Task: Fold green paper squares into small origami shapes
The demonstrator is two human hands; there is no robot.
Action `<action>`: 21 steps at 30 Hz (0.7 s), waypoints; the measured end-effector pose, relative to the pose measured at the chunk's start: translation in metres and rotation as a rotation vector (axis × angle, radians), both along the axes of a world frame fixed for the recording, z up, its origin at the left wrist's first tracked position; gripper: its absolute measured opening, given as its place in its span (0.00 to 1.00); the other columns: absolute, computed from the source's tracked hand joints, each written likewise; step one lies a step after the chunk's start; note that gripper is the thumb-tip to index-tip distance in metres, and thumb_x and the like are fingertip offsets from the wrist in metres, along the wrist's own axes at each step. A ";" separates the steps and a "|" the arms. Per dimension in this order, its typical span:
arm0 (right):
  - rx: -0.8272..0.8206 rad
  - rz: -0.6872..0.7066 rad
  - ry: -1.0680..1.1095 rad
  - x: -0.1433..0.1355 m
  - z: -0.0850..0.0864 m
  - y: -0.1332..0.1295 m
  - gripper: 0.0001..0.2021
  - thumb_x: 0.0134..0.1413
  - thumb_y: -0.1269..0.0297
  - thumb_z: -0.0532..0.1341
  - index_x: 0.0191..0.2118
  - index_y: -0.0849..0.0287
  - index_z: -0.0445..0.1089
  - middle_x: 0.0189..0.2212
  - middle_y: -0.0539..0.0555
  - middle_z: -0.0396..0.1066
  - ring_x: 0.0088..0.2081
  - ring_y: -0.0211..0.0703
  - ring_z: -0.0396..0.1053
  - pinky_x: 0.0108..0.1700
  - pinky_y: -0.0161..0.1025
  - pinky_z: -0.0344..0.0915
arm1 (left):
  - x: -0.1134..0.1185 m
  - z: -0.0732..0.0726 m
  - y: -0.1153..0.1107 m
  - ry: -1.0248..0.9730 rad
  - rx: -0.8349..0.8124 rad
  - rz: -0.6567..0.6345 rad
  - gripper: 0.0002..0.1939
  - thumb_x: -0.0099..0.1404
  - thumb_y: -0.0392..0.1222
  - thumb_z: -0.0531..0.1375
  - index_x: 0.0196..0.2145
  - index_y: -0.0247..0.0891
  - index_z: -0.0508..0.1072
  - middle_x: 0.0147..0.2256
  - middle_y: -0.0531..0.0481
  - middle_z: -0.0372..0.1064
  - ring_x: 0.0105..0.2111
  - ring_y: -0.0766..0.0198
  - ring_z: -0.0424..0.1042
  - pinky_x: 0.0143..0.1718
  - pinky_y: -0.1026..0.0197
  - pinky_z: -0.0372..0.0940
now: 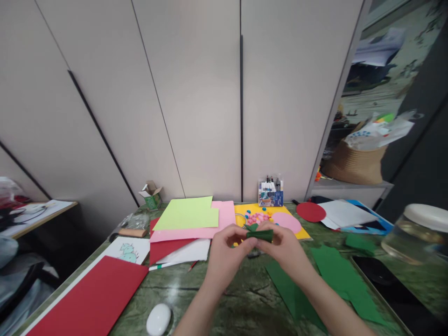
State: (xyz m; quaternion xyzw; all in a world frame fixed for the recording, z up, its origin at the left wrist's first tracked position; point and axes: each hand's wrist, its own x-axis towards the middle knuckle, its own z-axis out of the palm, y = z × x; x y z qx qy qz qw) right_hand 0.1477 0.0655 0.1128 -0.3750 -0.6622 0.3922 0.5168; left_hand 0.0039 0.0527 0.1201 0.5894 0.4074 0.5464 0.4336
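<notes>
Between my two hands, above the middle of the table, is a small folded piece of dark green paper point(261, 234). My left hand point(229, 245) pinches its left end with thumb and fingers. On the other side, my right hand point(280, 240) grips the right end the same way. Beneath my right forearm lies a dark green sheet point(290, 289), and cut green paper pieces point(339, 273) spread to its right. Just beyond my hands, pink and blue bits point(257, 218) rest on a yellow sheet point(297, 224) beside a pink paper circle point(286, 221).
Light green sheet point(189, 213) tops stacked papers at the back left. Red paper point(94, 296) and a white mouse point(158, 319) lie nearer. A marker box point(270, 193) stands at the back; a red circle point(311, 212), black phone point(395, 289) and lidded jar point(415, 233) sit right.
</notes>
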 end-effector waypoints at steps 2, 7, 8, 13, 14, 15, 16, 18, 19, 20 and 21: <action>-0.034 0.023 0.019 0.000 -0.001 0.000 0.07 0.43 0.62 0.64 0.26 0.60 0.69 0.24 0.51 0.68 0.30 0.41 0.64 0.30 0.36 0.62 | -0.001 -0.001 0.001 -0.008 0.006 0.018 0.05 0.50 0.38 0.63 0.22 0.34 0.72 0.23 0.51 0.66 0.25 0.66 0.62 0.27 0.65 0.57; -0.073 0.054 -0.009 0.001 -0.002 -0.001 0.09 0.43 0.61 0.64 0.23 0.60 0.66 0.22 0.49 0.64 0.27 0.39 0.61 0.28 0.35 0.58 | -0.004 -0.004 0.000 -0.051 0.035 0.025 0.08 0.50 0.40 0.63 0.19 0.34 0.70 0.21 0.53 0.61 0.24 0.68 0.59 0.27 0.66 0.54; -0.078 0.066 -0.021 0.002 -0.002 -0.001 0.10 0.42 0.61 0.64 0.22 0.60 0.65 0.21 0.48 0.63 0.26 0.38 0.59 0.28 0.35 0.57 | -0.004 -0.004 0.000 -0.066 0.035 0.016 0.09 0.50 0.40 0.64 0.18 0.34 0.69 0.21 0.54 0.60 0.24 0.69 0.58 0.26 0.66 0.53; -0.108 0.087 -0.028 0.003 -0.003 0.000 0.12 0.42 0.62 0.64 0.20 0.60 0.62 0.19 0.46 0.58 0.24 0.36 0.56 0.27 0.34 0.53 | -0.001 -0.004 -0.001 -0.133 -0.056 -0.050 0.10 0.52 0.42 0.62 0.20 0.35 0.67 0.20 0.55 0.58 0.24 0.69 0.56 0.26 0.66 0.52; -0.114 0.085 -0.032 0.003 -0.003 0.000 0.11 0.43 0.62 0.64 0.20 0.60 0.62 0.19 0.46 0.58 0.25 0.37 0.56 0.27 0.34 0.53 | 0.000 -0.004 -0.001 -0.133 -0.067 -0.049 0.10 0.52 0.42 0.62 0.21 0.35 0.67 0.20 0.55 0.58 0.24 0.69 0.56 0.26 0.66 0.52; -0.113 0.081 -0.040 0.004 -0.002 0.000 0.10 0.43 0.62 0.63 0.21 0.60 0.63 0.20 0.47 0.59 0.25 0.37 0.56 0.27 0.34 0.54 | 0.000 -0.004 0.000 -0.131 -0.070 -0.045 0.10 0.53 0.43 0.62 0.21 0.34 0.67 0.20 0.55 0.58 0.24 0.69 0.56 0.26 0.66 0.51; -0.105 0.071 -0.047 0.004 -0.001 -0.001 0.08 0.44 0.62 0.63 0.23 0.60 0.65 0.21 0.47 0.60 0.26 0.38 0.57 0.28 0.34 0.54 | 0.000 -0.004 0.000 -0.135 -0.070 -0.040 0.11 0.53 0.43 0.61 0.21 0.34 0.66 0.20 0.56 0.57 0.23 0.69 0.55 0.26 0.66 0.51; -0.074 0.038 -0.054 0.004 0.001 -0.002 0.07 0.46 0.61 0.62 0.26 0.59 0.67 0.22 0.48 0.61 0.27 0.38 0.57 0.28 0.34 0.54 | -0.002 -0.005 0.001 -0.166 -0.075 -0.034 0.12 0.53 0.43 0.61 0.19 0.34 0.65 0.18 0.56 0.55 0.22 0.70 0.53 0.25 0.67 0.49; -0.060 0.019 -0.051 0.004 0.001 -0.003 0.08 0.46 0.60 0.61 0.26 0.59 0.67 0.22 0.48 0.60 0.26 0.38 0.56 0.28 0.34 0.54 | -0.003 -0.005 0.002 -0.193 -0.084 -0.041 0.13 0.53 0.43 0.61 0.19 0.34 0.64 0.18 0.57 0.54 0.22 0.71 0.53 0.24 0.67 0.49; -0.052 -0.001 -0.047 0.004 0.001 -0.003 0.09 0.47 0.59 0.61 0.25 0.59 0.66 0.21 0.47 0.58 0.26 0.37 0.55 0.28 0.34 0.53 | -0.004 -0.006 0.003 -0.223 -0.100 -0.052 0.13 0.53 0.43 0.62 0.18 0.34 0.64 0.17 0.57 0.53 0.21 0.71 0.52 0.24 0.67 0.48; -0.050 -0.016 -0.042 0.005 0.000 -0.003 0.10 0.46 0.58 0.61 0.24 0.59 0.65 0.20 0.46 0.56 0.25 0.37 0.54 0.27 0.33 0.52 | -0.005 -0.006 0.004 -0.253 -0.121 -0.065 0.13 0.52 0.42 0.62 0.18 0.34 0.64 0.17 0.57 0.53 0.21 0.71 0.52 0.23 0.67 0.48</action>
